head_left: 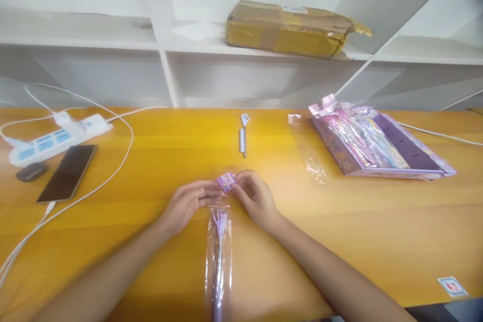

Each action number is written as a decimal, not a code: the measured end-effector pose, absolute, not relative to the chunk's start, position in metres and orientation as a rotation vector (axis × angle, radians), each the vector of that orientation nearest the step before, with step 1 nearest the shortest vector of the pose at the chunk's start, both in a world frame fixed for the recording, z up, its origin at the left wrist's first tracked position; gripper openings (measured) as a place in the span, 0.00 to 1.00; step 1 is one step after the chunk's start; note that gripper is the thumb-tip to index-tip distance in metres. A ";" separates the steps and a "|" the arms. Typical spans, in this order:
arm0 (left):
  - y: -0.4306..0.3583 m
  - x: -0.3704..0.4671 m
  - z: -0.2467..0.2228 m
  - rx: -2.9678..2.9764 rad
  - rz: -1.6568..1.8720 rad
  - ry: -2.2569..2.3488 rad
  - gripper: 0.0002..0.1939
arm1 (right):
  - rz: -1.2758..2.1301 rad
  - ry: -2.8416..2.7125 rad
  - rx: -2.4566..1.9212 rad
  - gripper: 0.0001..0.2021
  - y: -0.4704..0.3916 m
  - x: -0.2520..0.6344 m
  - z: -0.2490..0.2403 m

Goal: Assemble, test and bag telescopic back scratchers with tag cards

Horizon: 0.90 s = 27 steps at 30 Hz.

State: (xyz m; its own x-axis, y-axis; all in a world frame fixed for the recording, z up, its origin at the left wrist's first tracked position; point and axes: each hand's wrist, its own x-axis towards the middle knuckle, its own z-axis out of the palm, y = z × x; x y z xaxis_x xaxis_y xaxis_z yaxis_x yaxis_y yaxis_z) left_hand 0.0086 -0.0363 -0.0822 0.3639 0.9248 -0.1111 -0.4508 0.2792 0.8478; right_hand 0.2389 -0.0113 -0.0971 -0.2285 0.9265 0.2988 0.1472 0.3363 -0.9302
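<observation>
Between the thumb and fingers of my right hand (256, 196) is a small purple card (226, 181) with a printed picture. My left hand (190, 201) reaches in from the other side, fingers stretched out, their tips at the card's left edge. Just below both hands, a purple back scratcher (220, 226) with a hand-shaped head lies in a clear plastic sleeve (209, 261), its lower end running out of view. Farther up the table lies a small unwrapped back scratcher (245, 136) with a pale head, metal rod and white handle part.
To the right, a purple display box (415, 173) holds several wrapped back scratchers. An empty clear sleeve (307, 153) lies beside it. On the left are a power strip (90, 126), a phone (68, 173) and white cables. A taped carton (287, 30) sits on the shelf. A sticker (453, 287) is near the right edge.
</observation>
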 end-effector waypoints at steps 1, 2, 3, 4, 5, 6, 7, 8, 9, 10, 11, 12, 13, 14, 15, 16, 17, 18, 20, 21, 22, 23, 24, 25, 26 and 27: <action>-0.036 0.008 -0.083 0.824 1.025 0.685 0.18 | 0.991 -1.650 -0.995 0.07 -0.012 0.239 -0.097; -0.036 0.009 -0.083 0.824 1.021 0.677 0.18 | 0.983 -1.664 -0.999 0.07 -0.012 0.240 -0.097; -0.036 0.009 -0.084 0.826 1.018 0.667 0.19 | 0.983 -1.675 -0.998 0.07 -0.012 0.240 -0.097; -0.036 0.009 -0.084 0.830 1.016 0.656 0.19 | 0.987 -1.682 -0.996 0.07 -0.012 0.240 -0.096; -0.035 0.009 -0.084 0.834 1.017 0.646 0.19 | 0.993 -1.688 -0.991 0.07 -0.012 0.240 -0.096; -0.035 0.009 -0.084 0.836 1.018 0.636 0.19 | 1.000 -1.692 -0.986 0.07 -0.012 0.240 -0.095; -0.035 0.009 -0.084 0.833 1.016 0.628 0.19 | 1.001 -1.695 -0.980 0.06 -0.013 0.240 -0.095; -0.035 0.009 -0.084 0.825 1.012 0.622 0.20 | 0.994 -1.699 -0.972 0.06 -0.013 0.240 -0.094; -0.035 0.009 -0.084 0.814 1.006 0.620 0.20 | 0.980 -1.704 -0.964 0.06 -0.013 0.240 -0.093; -0.036 0.008 -0.084 0.801 1.001 0.620 0.21 | 0.964 -1.711 -0.956 0.05 -0.013 0.240 -0.092; -0.036 0.008 -0.084 0.790 0.996 0.622 0.21 | 0.949 -1.719 -0.948 0.05 -0.013 0.240 -0.092; -0.036 0.007 -0.085 0.784 0.993 0.623 0.22 | 0.938 -1.728 -0.945 0.04 -0.013 0.240 -0.091; -0.036 0.007 -0.085 0.782 0.992 0.623 0.22 | 0.932 -1.738 -0.942 0.04 -0.013 0.240 -0.091; -0.036 0.007 -0.085 0.784 0.993 0.620 0.22 | 0.925 -1.749 -0.941 0.04 -0.013 0.240 -0.090; -0.036 0.007 -0.085 0.788 0.994 0.613 0.22 | 0.913 -1.762 -0.939 0.03 -0.013 0.241 -0.090; -0.036 0.007 -0.085 0.793 0.995 0.603 0.22 | 0.895 -1.776 -0.933 0.03 -0.013 0.241 -0.089; -0.036 0.007 -0.085 0.798 0.994 0.593 0.22 | 0.873 -1.792 -0.922 0.02 -0.013 0.241 -0.088; -0.035 0.007 -0.085 0.803 0.991 0.588 0.22 | 0.850 -1.809 -0.909 0.02 -0.014 0.241 -0.087; -0.036 0.008 -0.084 0.808 0.979 0.591 0.22 | 0.808 -1.835 -0.882 0.03 -0.014 0.241 -0.085; -0.036 0.008 -0.083 0.812 0.971 0.598 0.22 | 0.793 -1.844 -0.872 0.03 -0.014 0.241 -0.084; -0.036 0.009 -0.082 0.818 0.964 0.603 0.22 | 0.780 -1.852 -0.864 0.04 -0.015 0.241 -0.083; -0.036 0.009 -0.081 0.823 0.958 0.606 0.22 | 0.768 -1.859 -0.860 0.05 -0.015 0.241 -0.083; -0.037 0.009 -0.081 0.829 0.952 0.604 0.21 | 0.758 -1.865 -0.855 0.06 -0.015 0.241 -0.082; -0.037 0.009 -0.080 0.834 0.946 0.600 0.21 | 0.747 -1.871 -0.850 0.06 -0.016 0.240 -0.082; -0.037 0.009 -0.079 0.836 0.943 0.595 0.21 | 0.739 -1.875 -0.846 0.07 -0.016 0.240 -0.081; -0.037 0.009 -0.079 0.838 0.940 0.592 0.21 | 0.733 -1.876 -0.845 0.07 -0.016 0.240 -0.081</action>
State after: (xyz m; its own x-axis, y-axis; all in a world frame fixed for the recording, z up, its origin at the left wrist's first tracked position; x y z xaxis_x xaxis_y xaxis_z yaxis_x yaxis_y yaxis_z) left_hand 0.0095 -0.0371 -0.0788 0.4763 0.8753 -0.0840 -0.4545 0.3268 0.8286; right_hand 0.2402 -0.0157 -0.0813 -0.3399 0.7979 0.4978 0.2490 0.5868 -0.7705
